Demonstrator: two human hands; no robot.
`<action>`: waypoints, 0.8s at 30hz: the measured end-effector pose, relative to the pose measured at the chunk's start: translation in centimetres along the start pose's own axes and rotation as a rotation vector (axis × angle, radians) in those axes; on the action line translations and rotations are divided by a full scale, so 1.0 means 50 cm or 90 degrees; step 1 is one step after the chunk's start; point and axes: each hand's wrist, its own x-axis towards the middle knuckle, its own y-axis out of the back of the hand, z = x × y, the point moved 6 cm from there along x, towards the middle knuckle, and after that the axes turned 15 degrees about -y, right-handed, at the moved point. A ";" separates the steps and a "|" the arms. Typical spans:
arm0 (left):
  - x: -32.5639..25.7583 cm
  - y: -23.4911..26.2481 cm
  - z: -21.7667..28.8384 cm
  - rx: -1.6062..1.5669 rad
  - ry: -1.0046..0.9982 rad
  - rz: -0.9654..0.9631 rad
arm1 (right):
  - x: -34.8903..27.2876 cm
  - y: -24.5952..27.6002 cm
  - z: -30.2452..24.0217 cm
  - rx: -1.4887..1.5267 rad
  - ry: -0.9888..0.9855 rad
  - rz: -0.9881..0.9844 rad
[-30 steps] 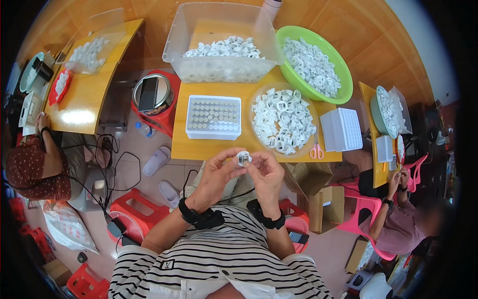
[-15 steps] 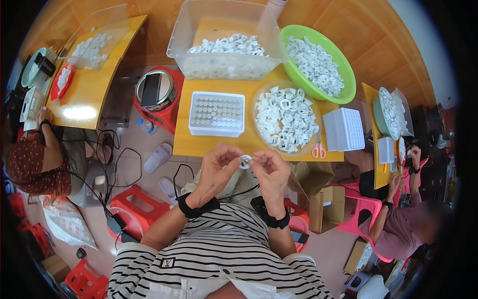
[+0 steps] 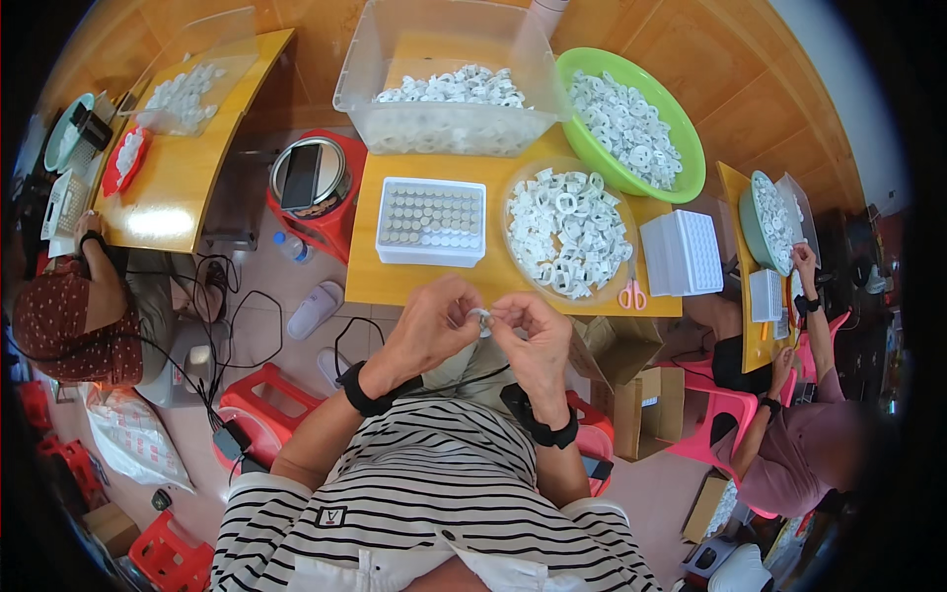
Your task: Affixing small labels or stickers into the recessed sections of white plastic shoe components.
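Ring (image 3: 480, 317), small and white, sits pinched between the fingertips of both hands just over the near edge of the yellow table (image 3: 367, 281). Left hand (image 3: 431, 328) grasps it from the left, thumb and fingers curled around it; right hand (image 3: 530, 335) grips it from the right, its fingertips meeting the left ones. Whether a second small piece is held with it I cannot tell; it is too small.

By the look of it, the step in hand is fitting or checking one piece, with both hands closed on it. The next move probably calls for a firm, steady pinch and then a reach forward across the table.

Beyond the hands lies a white tray (image 3: 432, 221) of grey cylinders in rows, and to its right a round dish (image 3: 514, 193) heaped with white rings. Scissors (image 3: 632, 294) lie by the dish, a white grid box (image 3: 681, 253) just beside them. Farther back stand a clear bin (image 3: 446, 128) and a green bowl (image 3: 686, 168), both full of white rings. Other people work at tables on either side.
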 end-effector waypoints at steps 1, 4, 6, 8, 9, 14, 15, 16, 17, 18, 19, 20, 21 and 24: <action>-0.001 -0.002 -0.002 -0.005 0.014 -0.012 | -0.001 -0.002 -0.002 -0.027 0.013 -0.001; -0.001 -0.005 -0.013 0.010 -0.004 -0.036 | 0.001 -0.006 0.005 -0.045 0.019 -0.003; -0.008 -0.011 -0.024 -0.087 0.047 -0.005 | 0.004 -0.006 0.015 0.020 0.000 -0.002; -0.014 -0.017 -0.037 -0.183 0.099 0.026 | 0.004 -0.007 0.016 0.086 -0.020 -0.003; -0.014 -0.015 -0.042 -0.246 0.102 0.070 | -0.003 -0.006 -0.001 0.041 0.027 0.023; -0.014 -0.015 -0.052 -0.309 0.099 0.084 | -0.015 -0.011 0.021 0.038 0.004 0.026; -0.014 -0.016 -0.052 -0.319 0.092 0.075 | -0.015 -0.010 0.023 0.016 0.017 0.044; -0.015 -0.018 -0.051 -0.329 0.085 0.066 | -0.016 -0.010 0.022 -0.007 0.031 0.061; -0.014 -0.019 -0.053 -0.330 0.087 0.066 | -0.015 -0.010 0.023 -0.008 0.029 0.062; -0.013 -0.020 -0.053 -0.335 0.074 0.068 | -0.014 -0.009 0.024 -0.001 0.029 0.075; -0.011 -0.021 -0.052 -0.340 0.061 0.070 | -0.013 -0.007 0.025 0.005 0.029 0.087; -0.012 -0.021 -0.049 -0.340 0.061 0.071 | -0.014 -0.007 0.026 0.004 0.029 0.086; -0.012 -0.020 -0.044 -0.350 0.061 0.072 | -0.013 -0.005 0.031 0.015 0.018 0.089; -0.014 -0.019 -0.036 -0.366 0.062 0.073 | -0.014 -0.010 0.028 0.024 0.011 0.077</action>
